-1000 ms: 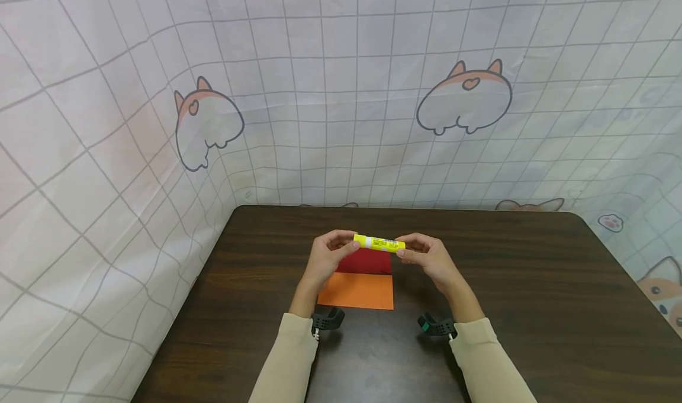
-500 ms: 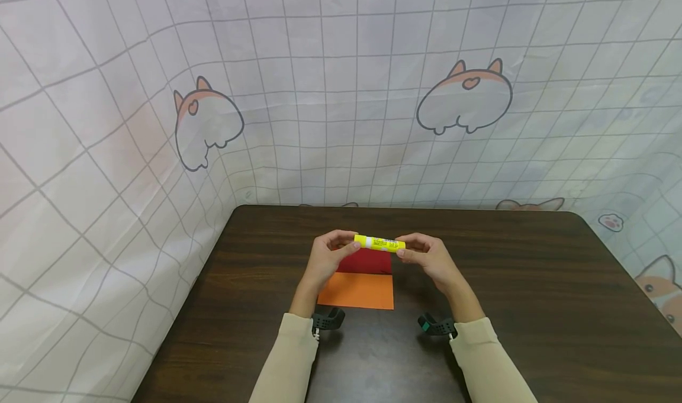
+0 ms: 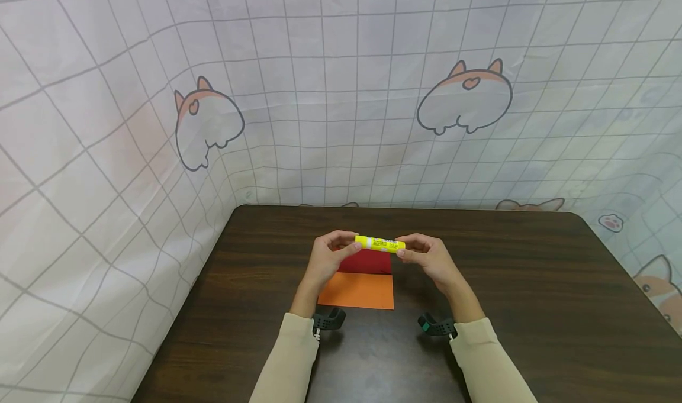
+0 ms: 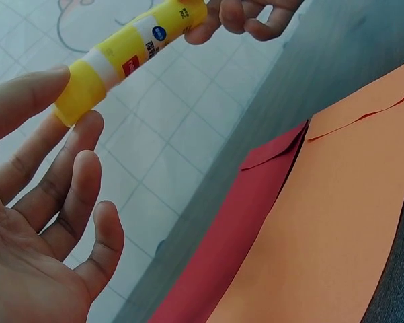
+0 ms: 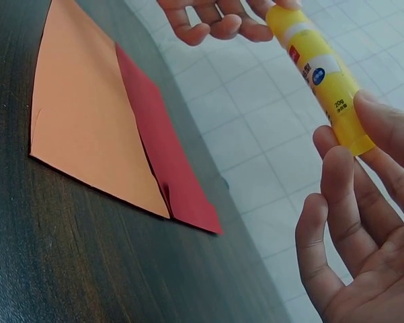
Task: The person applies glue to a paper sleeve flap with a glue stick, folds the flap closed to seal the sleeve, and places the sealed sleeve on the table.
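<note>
Between both hands a yellow glue stick [image 3: 379,244] is held level above the table. My left hand [image 3: 327,252] pinches its capped end between thumb and fingers, and the cap [image 4: 81,91] shows in the left wrist view. At the other end, my right hand [image 3: 430,257] pinches the base of the tube, also plain in the right wrist view. Below the hands lie an orange paper [image 3: 357,290] and, behind it, a red paper [image 3: 367,261]. In the head view, the left hand and glue stick hide part of the red one.
A dark wood table [image 3: 533,296] spreads around the papers. A white grid-patterned cloth [image 3: 330,95] with cartoon animals hangs behind it and along the left. Each wrist wears a black strap [image 3: 330,319].
Both hands and the glue stick stay almost still. The papers have not moved.
</note>
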`<state>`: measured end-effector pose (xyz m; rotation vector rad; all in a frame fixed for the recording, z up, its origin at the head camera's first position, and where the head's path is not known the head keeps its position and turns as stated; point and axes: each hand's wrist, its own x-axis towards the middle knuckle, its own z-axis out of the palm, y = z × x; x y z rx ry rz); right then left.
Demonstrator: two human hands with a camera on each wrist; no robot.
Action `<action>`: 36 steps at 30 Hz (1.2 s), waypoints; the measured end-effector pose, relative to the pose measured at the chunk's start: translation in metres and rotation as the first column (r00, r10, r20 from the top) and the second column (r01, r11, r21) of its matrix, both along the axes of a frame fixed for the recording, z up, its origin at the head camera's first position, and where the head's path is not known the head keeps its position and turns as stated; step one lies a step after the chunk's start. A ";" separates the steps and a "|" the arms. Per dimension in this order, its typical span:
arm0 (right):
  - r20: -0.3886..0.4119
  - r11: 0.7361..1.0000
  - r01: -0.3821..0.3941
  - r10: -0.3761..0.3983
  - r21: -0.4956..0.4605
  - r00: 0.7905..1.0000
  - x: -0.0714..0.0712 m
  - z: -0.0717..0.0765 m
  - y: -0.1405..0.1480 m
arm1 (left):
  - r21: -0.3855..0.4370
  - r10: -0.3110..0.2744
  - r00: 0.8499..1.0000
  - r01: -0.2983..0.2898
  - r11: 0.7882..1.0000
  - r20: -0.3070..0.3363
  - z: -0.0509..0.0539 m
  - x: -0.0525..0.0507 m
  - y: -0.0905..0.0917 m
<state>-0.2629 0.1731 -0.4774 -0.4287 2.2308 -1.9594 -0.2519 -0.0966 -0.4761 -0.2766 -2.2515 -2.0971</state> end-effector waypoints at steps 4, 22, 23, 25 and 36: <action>-0.003 1.000 0.003 -0.003 0.007 1.000 0.000 0.000 0.000 | -0.005 -0.002 1.000 0.002 1.000 0.002 -0.001 0.000 0.000; -0.008 1.000 0.007 -0.007 0.029 1.000 0.001 -0.001 0.000 | -0.041 0.006 1.000 -0.006 0.999 0.004 0.000 0.001 0.000; -0.007 1.000 0.006 -0.006 0.027 1.000 0.001 -0.001 0.000 | -0.042 0.007 1.000 -0.006 0.999 0.007 0.000 0.001 0.000; -0.005 1.000 0.006 -0.006 0.024 1.000 0.001 -0.001 -0.001 | -0.041 0.009 1.000 -0.008 0.999 0.010 -0.001 0.001 0.000; -0.003 1.000 0.015 -0.015 0.022 1.000 0.002 0.000 -0.002 | 0.006 -0.012 1.000 0.012 1.000 0.022 -0.001 0.000 0.000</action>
